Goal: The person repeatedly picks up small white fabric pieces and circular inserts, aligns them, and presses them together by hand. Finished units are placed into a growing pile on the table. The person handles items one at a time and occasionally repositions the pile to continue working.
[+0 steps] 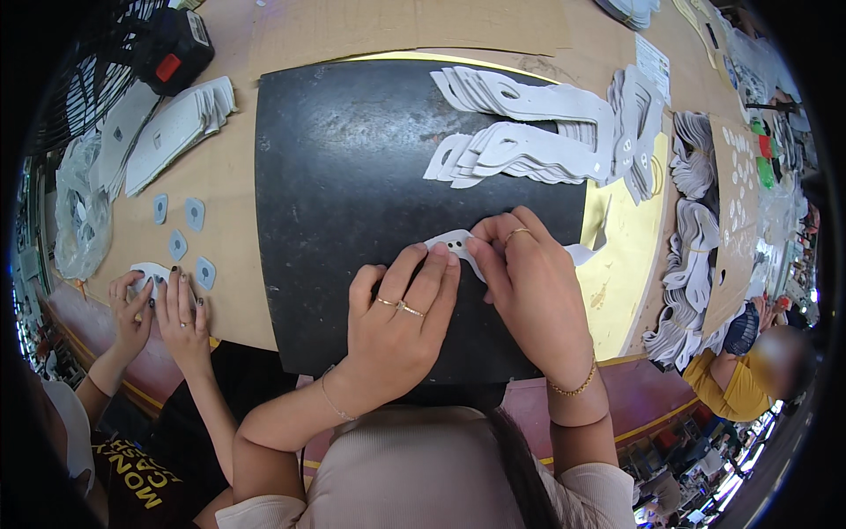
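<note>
A thin white curved strip [460, 236] with dark round dots or holes lies at the front middle of the black mat [335, 194]. The fingertips of my left hand [401, 322] are together and press on its left part, beside the dots. Thumb and fingers of my right hand [533, 286] pinch its right part. Both hands hide much of the strip. Beyond my right hand, a white tail [583, 254] curls over the mat's right edge; whether it belongs to the same strip I cannot tell. Farther back on the mat lie fanned stacks of similar white pieces [529, 152].
On the left, a co-worker's hands [181, 313] work on a white piece near several small grey-blue pieces [194, 213]. White flat pieces [176, 132], a plastic bag [84, 212] and a black-and-red battery-like block [172, 53] lie beyond. Bundled white strips [692, 247] line the right side.
</note>
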Demonstrator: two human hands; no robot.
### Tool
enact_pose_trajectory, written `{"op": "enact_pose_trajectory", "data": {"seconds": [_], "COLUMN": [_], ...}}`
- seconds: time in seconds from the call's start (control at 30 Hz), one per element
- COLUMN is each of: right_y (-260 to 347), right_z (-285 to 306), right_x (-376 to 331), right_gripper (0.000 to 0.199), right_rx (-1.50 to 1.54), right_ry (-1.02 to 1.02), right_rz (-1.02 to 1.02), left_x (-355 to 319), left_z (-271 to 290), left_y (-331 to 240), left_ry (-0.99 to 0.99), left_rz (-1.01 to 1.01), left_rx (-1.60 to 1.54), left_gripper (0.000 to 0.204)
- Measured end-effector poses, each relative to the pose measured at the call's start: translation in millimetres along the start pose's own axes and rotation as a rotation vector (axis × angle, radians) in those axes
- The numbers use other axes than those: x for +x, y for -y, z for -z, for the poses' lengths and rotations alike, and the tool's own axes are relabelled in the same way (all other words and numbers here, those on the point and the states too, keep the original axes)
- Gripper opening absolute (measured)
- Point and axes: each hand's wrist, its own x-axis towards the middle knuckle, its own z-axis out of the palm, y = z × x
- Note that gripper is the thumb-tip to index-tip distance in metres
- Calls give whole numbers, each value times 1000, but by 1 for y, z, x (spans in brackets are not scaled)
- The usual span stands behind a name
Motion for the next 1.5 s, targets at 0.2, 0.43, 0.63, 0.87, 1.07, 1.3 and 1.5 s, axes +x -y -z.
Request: {"op": "enact_pose_trajectory", "data": {"seconds": [0.2, 0.43, 0.63, 0.87, 1.07, 1.3, 1.5], "right_y": [-1, -2, -7, -3, -4, -8, -1], "right_z": [1, 12, 21, 20, 20, 19, 23], "right_x": [1, 3, 9, 9, 11, 13, 12], "right_gripper": [12, 11, 12, 13, 14, 13, 17], "right_rx": [2, 57, 68, 96, 91, 35, -201], "right_ry": [16, 113, 185, 170, 185, 176, 112], "right_rz": [-15, -30, -15, -66, -89, -53, 68], "left_x": [-2, 1, 0, 0, -1, -3, -5], "left_z": [-2, 1, 3, -2, -2, -2, -4], "left_y": [0, -5, -6, -3, -4, -8, -10], "left_ry": [2, 49, 76, 18, 29, 35, 41], "left_rz": [-4, -61, -41, -72, -69, -59, -42], "left_rx": [8, 170, 146, 158, 169, 194, 211], "left_gripper": [39, 37, 36, 34, 35, 36, 38]}}
